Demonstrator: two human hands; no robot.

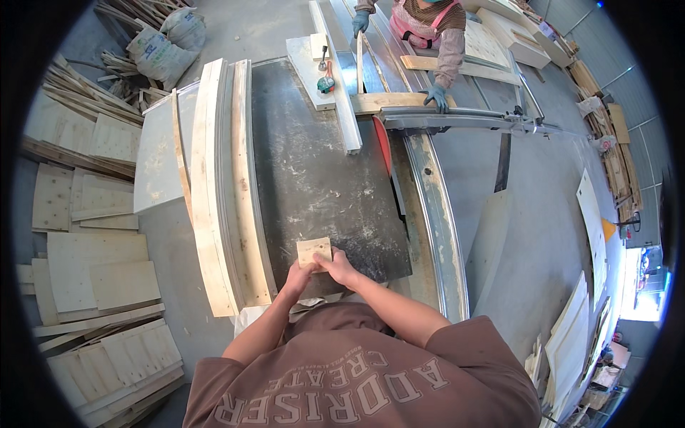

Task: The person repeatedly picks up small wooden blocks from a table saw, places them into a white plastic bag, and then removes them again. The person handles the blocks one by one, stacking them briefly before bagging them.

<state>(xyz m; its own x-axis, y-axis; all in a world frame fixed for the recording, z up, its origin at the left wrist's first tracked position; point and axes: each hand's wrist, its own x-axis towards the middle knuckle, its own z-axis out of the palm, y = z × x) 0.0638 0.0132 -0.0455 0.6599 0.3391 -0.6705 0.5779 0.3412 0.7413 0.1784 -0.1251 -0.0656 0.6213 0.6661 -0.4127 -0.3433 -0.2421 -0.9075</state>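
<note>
A small pale wooden block [314,248] is held up in front of my body, above the near end of the dark saw table [321,185]. My left hand [299,275] is closed on its lower left edge. From the right, my right hand [338,269] grips the same block, its thumb on the face toward me. Farther ahead, a co-worker's gloved hand [436,98] rests on a wooden board [392,103] lying across the far part of the table. The co-worker's other gloved hand [360,23] is on a narrow wooden strip [359,64].
Long boards [217,185] are stacked along the table's left side. A red blade guard or blade [382,145] stands right of a metal fence [346,114]. A sliding rail [439,214] runs down the right. Plywood offcuts [100,271] cover the floor at left.
</note>
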